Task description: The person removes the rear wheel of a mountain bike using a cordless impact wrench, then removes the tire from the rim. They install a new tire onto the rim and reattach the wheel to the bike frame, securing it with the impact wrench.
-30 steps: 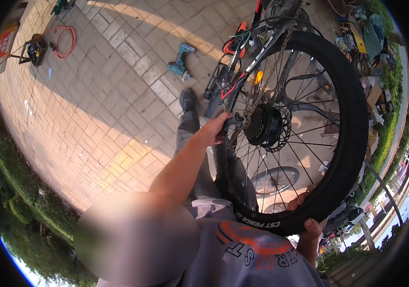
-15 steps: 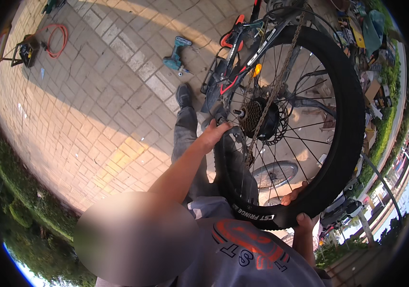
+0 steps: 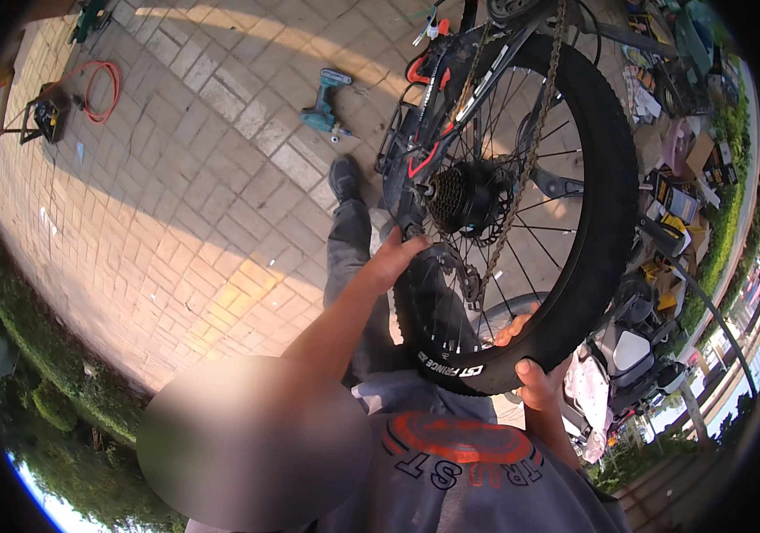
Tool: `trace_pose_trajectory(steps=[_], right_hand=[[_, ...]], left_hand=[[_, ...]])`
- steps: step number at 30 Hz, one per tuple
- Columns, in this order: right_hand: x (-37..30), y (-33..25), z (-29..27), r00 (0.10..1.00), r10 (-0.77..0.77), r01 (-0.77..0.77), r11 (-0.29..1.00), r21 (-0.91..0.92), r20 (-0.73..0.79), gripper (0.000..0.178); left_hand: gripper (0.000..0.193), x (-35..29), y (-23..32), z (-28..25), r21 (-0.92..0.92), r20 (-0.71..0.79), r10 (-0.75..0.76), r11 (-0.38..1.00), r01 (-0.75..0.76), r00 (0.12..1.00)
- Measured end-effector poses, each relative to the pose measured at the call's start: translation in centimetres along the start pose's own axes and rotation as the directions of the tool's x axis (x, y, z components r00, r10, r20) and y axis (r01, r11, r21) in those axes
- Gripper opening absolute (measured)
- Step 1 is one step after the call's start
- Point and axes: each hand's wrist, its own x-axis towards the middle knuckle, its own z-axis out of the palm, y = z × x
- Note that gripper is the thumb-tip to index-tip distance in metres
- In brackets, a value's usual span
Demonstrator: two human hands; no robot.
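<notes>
1. My right hand [image 3: 529, 377] is clamped around the bottom of the fat black tire [image 3: 607, 231], fingers curled over the tread.
2. My left hand [image 3: 395, 259] is up at the frame end just left of the cassette [image 3: 451, 197]; can't tell if it's gripping or just pressing.
3. The chain [image 3: 522, 169] drapes across the spokes right of the cassette, so I'd say I'm mid-way seating the wheel. Next it probably needs the axle lined up.
4. Teal drill [image 3: 325, 102] lies on the pavers, well left of the wheel.
</notes>
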Motion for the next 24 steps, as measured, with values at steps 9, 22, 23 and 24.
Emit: trace_pose_trajectory(steps=[9,22,23,24], right_hand=[[-1.0,2.6,-0.5,0.992,-0.106,0.117,0.971,-0.207,0.061,0.066],[0.7,-2.1,2.7,0.994,0.094,-0.100,0.989,-0.113,-0.057,0.042],[0.7,-2.3,2.8,0.991,0.119,-0.125,0.985,-0.118,-0.064,0.051],[0.7,-2.5,2.8,0.987,0.143,-0.151,0.981,-0.121,-0.069,0.060]], left_hand=[[0.058,0.4,0.1,-0.1,-0.018,-0.036,-0.059,0.998,0.058,0.998],[0.054,0.6,1.3,0.5,-0.139,-0.088,-0.197,0.973,0.184,0.976],[0.054,0.7,1.5,0.4,-0.144,-0.080,-0.194,0.973,0.182,0.978],[0.054,0.7,1.6,0.5,-0.143,-0.081,-0.202,0.971,0.190,0.976]])
